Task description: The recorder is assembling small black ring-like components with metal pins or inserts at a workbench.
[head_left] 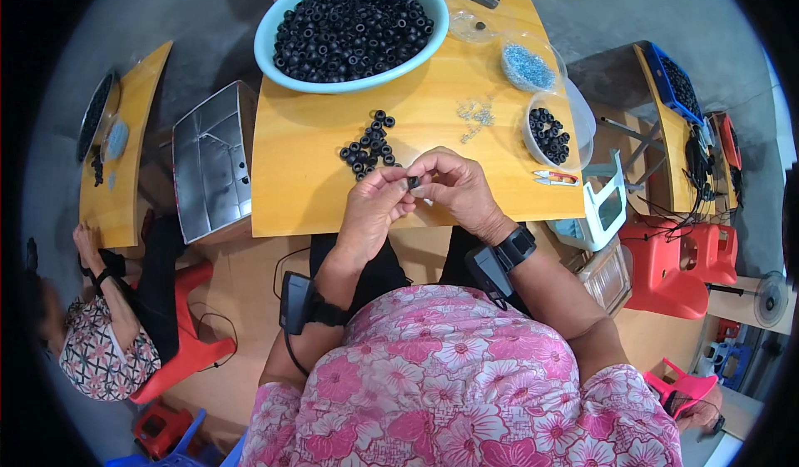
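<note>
Over the near edge of the table, my left hand (371, 211) and my right hand (460, 191) meet fingertip to fingertip. Both pinch one small black ring-shaped part (413, 182), mostly covered by the fingers. A tiny pale bit shows under the right fingertips, too small to name. Just beyond my left hand lies a loose group of black ring-shaped parts (371, 144). Small clear or silvery pieces (476, 117) are scattered beyond my right hand. To its right, a clear round tub (530, 138) holds more black parts, with red-and-white thread snips (556, 178) close by.
A large light-blue basin (268, 61) heaped with black parts stands on the yellow table (312, 192). A tub of blue pieces (528, 67) sits at the far right. Left stands an open, lined box (215, 163); farther left, another person (112, 317) sits at a table.
</note>
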`<state>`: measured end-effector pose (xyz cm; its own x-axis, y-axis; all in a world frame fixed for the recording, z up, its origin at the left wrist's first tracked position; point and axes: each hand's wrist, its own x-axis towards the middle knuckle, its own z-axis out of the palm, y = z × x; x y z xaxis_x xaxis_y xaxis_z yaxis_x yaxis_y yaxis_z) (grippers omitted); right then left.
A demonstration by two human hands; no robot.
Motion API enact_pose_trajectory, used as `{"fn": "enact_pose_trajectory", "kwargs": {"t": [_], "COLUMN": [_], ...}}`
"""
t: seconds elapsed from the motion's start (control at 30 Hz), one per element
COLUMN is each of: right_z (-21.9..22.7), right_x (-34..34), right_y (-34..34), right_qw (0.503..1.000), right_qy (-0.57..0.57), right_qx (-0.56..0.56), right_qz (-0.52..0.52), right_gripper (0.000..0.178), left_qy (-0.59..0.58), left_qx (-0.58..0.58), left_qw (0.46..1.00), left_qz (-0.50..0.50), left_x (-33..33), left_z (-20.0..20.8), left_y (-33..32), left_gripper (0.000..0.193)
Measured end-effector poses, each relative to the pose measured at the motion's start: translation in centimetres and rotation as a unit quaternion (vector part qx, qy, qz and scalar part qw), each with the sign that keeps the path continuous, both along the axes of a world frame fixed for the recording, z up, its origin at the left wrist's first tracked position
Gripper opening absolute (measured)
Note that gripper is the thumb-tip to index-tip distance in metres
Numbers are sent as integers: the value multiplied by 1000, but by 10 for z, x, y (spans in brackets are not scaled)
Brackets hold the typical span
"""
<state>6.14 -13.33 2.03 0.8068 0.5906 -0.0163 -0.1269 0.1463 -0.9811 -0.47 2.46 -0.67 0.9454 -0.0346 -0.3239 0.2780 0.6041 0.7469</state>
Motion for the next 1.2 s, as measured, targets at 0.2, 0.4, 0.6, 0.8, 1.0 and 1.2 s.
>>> {"fn": "enact_pose_trajectory", "kwargs": {"t": [0.2, 0.4, 0.6, 0.8, 1.0, 1.2], "right_z": [0, -9, -28, -2, 6, 1], "right_x": [-1, 0, 17, 40, 43, 42], "right_y": [2, 2, -19, -40, -34, -36], "right_qw": [997, 997, 950, 846, 816, 811], "right_qy": [-38, -21, -87, -188, -213, -231], "right_qx": [-60, -61, -198, -429, -484, -489], "right_qz": [-27, -39, -226, -255, -232, -223], "right_gripper": [16, 10, 7, 12, 12, 10], "left_qy": [15, 10, -5, -19, -25, -28], "left_qx": [-34, -29, -10, -2, 0, 5], "left_qw": [999, 999, 1000, 1000, 1000, 1000], "left_qz": [-23, -34, -13, -6, -8, -12], "left_x": [-3, -1, -2, -3, -4, -5], "left_z": [1, 1, 0, 0, 1, 0], "left_y": [2, 1, -2, -3, -5, -5], "left_gripper": [18, 19, 16, 15, 14, 15]}}
